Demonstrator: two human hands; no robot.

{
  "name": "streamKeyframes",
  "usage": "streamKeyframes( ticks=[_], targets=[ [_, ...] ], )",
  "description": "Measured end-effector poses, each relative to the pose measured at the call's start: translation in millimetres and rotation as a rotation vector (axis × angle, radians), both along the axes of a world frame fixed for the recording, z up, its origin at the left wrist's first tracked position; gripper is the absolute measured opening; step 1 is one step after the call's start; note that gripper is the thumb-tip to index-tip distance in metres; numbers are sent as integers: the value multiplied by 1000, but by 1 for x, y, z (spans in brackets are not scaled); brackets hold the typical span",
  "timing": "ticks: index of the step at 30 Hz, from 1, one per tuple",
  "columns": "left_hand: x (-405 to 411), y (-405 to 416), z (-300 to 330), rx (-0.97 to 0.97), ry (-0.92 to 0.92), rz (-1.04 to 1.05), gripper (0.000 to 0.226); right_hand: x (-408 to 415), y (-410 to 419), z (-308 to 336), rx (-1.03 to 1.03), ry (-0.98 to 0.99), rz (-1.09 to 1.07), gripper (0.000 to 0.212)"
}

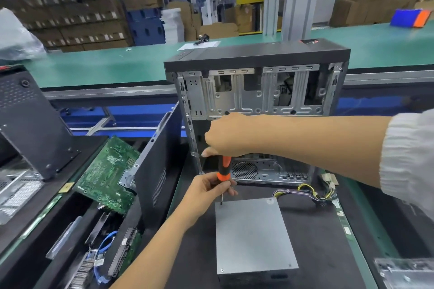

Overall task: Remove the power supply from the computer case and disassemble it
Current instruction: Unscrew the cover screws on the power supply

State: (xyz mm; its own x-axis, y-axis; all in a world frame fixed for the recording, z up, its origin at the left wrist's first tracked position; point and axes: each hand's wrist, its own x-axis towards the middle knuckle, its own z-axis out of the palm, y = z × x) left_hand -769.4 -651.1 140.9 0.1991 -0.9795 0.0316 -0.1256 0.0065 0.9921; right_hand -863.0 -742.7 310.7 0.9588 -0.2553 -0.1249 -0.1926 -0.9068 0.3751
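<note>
with the tip at a corner screw, a slip is the main risk

while the power supply [254, 234] lies flat on the black mat of the counter [324, 237], already out of the computer case [256, 91] that stands upright just behind it, the orange-and-black screwdriver [223, 171] is held upright over its far left corner. the handle top is wrapped by the right hand [225, 136], its grip closed around it from above; the lower handle and shaft are pinched by the fingers of the left hand [206, 192], so both grips are closed on the one tool. whether the tip is properly seated in the screw head cannot be told, since the spot is small.

several faults are judged possible. if the tip is not seated squarely, or the shaft is leaned, the screw head could be stripped or the tip could skid across the grey lid and scratch it. the unit is not held down by anything, so it might be turned on the mat under torque. a freed screw could be lost on the mat or rolled into the tray of parts at the left, where a green circuit board [110, 171] lies. the wire bundle [312, 195] trailing from the far right edge could be snagged once the lid is lifted.
</note>
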Motion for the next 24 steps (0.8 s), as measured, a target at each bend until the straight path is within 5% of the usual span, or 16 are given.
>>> streamKeyframes(
  ticks=[4, 6, 11, 14, 17, 20, 24],
  targets=[
    [3, 0, 5, -56, 46, 19, 11, -3, -2, 7, 218, 89, 82, 25],
    [4, 0, 6, -59, 52, 19, 10, -5, -3, 14, 395, 156, 67, 45],
    [2, 1, 6, -50, 56, -14, 8, -4, 5, 15, 170, 18, -130, 65],
    [3, 1, 6, -30, 61, -30, 9, -1, 9, 11, 97, 70, -67, 52],
    [4, 2, 7, -31, 94, -26, 14, -3, 6, 18, 198, 165, -3, 17],
    [7, 1, 6, -43, 112, -30, 12, -3, 4, 24, 344, 197, -38, 50],
    [11, 2, 3, -41, 135, -11, 14, 0, 8, 17, 134, 26, -153, 66]
  ],
)
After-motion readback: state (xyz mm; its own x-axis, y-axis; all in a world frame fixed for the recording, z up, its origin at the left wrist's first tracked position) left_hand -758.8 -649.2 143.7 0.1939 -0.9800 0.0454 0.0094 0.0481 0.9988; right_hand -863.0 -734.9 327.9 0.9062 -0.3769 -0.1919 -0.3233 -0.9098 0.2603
